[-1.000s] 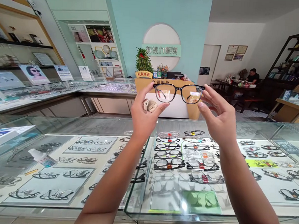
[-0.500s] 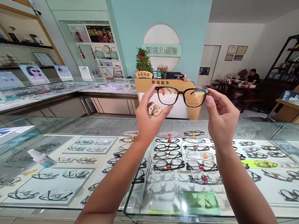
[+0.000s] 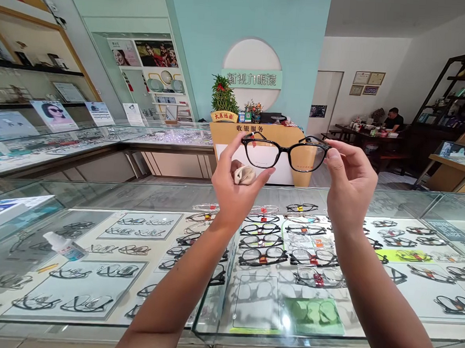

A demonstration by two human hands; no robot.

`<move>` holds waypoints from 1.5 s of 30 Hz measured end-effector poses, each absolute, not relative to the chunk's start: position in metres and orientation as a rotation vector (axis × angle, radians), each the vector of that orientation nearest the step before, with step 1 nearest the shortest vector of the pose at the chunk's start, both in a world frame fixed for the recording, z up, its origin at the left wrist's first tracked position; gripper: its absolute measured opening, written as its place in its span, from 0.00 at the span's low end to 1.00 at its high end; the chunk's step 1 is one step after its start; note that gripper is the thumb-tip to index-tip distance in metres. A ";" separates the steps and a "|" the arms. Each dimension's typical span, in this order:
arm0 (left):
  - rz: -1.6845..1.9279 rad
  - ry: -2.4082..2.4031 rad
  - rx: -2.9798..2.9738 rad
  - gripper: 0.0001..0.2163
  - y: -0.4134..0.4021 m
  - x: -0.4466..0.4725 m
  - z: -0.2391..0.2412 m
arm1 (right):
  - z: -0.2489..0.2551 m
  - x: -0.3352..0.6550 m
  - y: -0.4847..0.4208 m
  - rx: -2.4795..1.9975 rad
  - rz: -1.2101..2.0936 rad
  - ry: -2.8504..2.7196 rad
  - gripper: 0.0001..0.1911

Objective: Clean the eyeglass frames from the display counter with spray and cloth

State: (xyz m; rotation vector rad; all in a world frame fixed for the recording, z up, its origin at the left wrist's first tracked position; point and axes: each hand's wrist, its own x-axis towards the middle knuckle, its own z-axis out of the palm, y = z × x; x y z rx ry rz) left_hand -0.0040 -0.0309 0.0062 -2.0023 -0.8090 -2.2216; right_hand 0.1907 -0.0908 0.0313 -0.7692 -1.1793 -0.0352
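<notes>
Above the glass counter I hold up a pair of black-framed eyeglasses (image 3: 284, 148), lenses facing me and temples extending away. My left hand (image 3: 235, 190) grips the left end of the frame between fingertips and thumb side, and a crumpled beige cloth (image 3: 244, 175) is tucked in its palm. On the other side, my right hand (image 3: 350, 184) pinches the right hinge area between thumb and fingers. Faint lettering shows on the right lens. Rows of eyeglasses (image 3: 262, 255) with small coloured tags lie in the display case beneath my hands.
A glass display case (image 3: 215, 333) spans the front. On its left are a spray bottle (image 3: 64, 246) and a yellow pencil-like stick (image 3: 48, 268). A cashier counter (image 3: 301, 173) with a potted plant (image 3: 222, 95) stands ahead. A person (image 3: 393, 121) sits at a table far right.
The eyeglasses have shifted slightly right and down and tipped, so more of the temples shows behind the rims. Both hands have moved a little to the right with them.
</notes>
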 end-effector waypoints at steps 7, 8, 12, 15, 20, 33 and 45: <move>-2.190 -0.866 -2.015 0.40 -0.035 -0.003 0.008 | 0.033 0.190 -0.093 -0.748 -0.030 -1.166 0.09; -2.189 -0.878 -2.010 0.40 -0.036 -0.003 0.009 | 0.034 0.190 -0.093 -0.755 -0.032 -1.166 0.09; -2.206 -0.874 -2.005 0.39 -0.036 -0.002 0.010 | 0.035 0.190 -0.096 -0.773 -0.046 -1.184 0.09; -2.208 -0.836 -2.019 0.37 -0.035 -0.002 0.010 | 0.035 0.190 -0.097 -0.746 -0.011 -1.181 0.09; -2.212 -0.817 -2.047 0.37 -0.034 -0.003 0.009 | 0.035 0.193 -0.096 -0.760 0.021 -1.205 0.11; -2.173 -0.896 -2.191 0.36 -0.029 -0.002 0.007 | 0.031 0.195 -0.095 -0.724 0.171 -1.320 0.13; -2.217 -1.020 -2.299 0.34 -0.038 -0.001 0.011 | 0.032 0.197 -0.086 -0.637 0.322 -1.285 0.08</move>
